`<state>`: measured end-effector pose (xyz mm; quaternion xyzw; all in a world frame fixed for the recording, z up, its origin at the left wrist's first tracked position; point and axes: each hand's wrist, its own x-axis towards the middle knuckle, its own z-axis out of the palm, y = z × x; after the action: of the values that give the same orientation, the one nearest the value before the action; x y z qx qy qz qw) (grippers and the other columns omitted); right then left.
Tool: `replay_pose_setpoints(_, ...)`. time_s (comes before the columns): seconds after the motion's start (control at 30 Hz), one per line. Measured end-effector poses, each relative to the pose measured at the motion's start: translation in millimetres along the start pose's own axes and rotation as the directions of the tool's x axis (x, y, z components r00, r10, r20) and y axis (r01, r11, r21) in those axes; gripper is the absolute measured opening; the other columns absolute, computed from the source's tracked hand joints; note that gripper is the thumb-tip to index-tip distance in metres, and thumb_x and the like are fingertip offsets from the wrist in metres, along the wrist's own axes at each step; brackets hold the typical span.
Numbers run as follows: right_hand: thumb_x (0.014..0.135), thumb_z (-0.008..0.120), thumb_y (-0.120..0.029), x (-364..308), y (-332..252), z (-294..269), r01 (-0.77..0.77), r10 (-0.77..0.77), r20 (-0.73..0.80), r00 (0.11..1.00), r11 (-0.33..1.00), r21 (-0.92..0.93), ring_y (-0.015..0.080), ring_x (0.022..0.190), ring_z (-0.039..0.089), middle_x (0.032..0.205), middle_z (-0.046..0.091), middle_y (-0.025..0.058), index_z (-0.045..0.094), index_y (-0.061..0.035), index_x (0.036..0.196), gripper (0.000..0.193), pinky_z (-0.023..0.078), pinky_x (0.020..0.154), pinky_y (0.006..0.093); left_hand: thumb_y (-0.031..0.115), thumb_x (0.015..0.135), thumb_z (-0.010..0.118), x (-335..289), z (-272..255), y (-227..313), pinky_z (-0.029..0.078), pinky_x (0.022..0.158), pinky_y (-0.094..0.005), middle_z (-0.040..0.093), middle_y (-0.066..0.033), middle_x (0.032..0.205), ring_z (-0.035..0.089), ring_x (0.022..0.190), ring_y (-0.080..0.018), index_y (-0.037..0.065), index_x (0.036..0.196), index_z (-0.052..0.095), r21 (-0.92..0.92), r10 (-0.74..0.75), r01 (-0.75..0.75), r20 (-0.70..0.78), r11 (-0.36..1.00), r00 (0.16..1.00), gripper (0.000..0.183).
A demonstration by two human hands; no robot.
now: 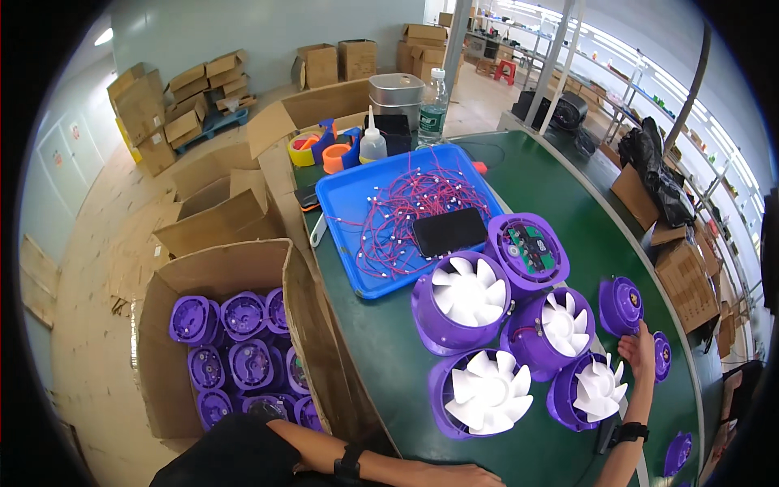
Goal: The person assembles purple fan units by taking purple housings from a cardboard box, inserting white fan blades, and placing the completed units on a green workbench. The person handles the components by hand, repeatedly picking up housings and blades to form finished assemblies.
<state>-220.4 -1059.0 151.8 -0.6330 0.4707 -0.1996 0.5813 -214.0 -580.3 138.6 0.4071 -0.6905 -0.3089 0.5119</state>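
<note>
As right hand (639, 351) touches housing (621, 306), fans (489, 393) nearby

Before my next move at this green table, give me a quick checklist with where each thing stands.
1. Right hand at the far purple housing: ok, fingers at its near edge; firmness of grip, cannot tell.
2. Left hand free: cannot tell, it is cut off by the lower edge.
3. White fan showing in each of the five clustered housings: not ok, four show one; the fifth shows a green circuit board.
4. Red wires clear of other things: not ok, a black phone-like slab lies among them in the blue tray.
5. Water bottle upright: ok.
</note>
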Motion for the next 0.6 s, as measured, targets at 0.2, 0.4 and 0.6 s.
replay_pose_setpoints(0.2, 0.097, 0.051, -0.044, -14.1, -4.5, 30.3, 0.192, -0.237, 0.378, 0.895, 0.969, 0.153, 0.0257, 0.120, 0.053, 0.134, 0.051, 0.0127, 0.040, -0.0033, 0.142, 0.062, 0.047, 0.095, 0.0431, 0.015, 0.091, 0.057, -4.4, 1.7, 1.1, 0.049, 0.068, -0.0411, 0.062, -0.0130, 0.082, 0.061, 0.078, -0.0312, 0.004, 0.092, 0.061, -0.019, 0.028, -0.030, -0.071, 0.999, 0.997, 0.012)
replay_pose_setpoints(0.4, 0.100, 0.051, -0.037, -69.1, -42.9, 3.4, 0.378, -0.299, 0.343, 0.890, 0.906, -0.192, 0.0200, 0.116, 0.056, 0.136, 0.053, 0.0096, 0.045, -0.0112, 0.142, 0.050, 0.047, 0.091, 0.0357, 0.014, 0.093, 0.055, -12.4, 1.3, -5.0, 0.049, 0.067, -0.0404, 0.065, -0.0143, 0.086, 0.062, 0.077, -0.0325, 0.003, 0.098, 0.063, -0.093, 0.162, -0.168, -0.072, 0.981, 0.984, 0.014)
replay_pose_setpoints(0.6, 0.101, 0.050, -0.032, -83.5, 5.0, -89.2, 0.456, -0.404, 0.213, 0.890, 0.816, -0.356, 0.0080, 0.067, 0.058, 0.079, 0.061, 0.0027, 0.061, -0.0048, 0.100, 0.029, 0.042, 0.053, 0.0196, 0.013, 0.094, 0.056, -70.5, -72.7, 70.9, 0.049, 0.071, -0.0366, 0.065, -0.0110, 0.089, 0.062, 0.083, -0.0255, 0.003, 0.104, 0.062, -0.265, -0.106, 0.189, 0.299, 0.945, 0.948, 0.015)
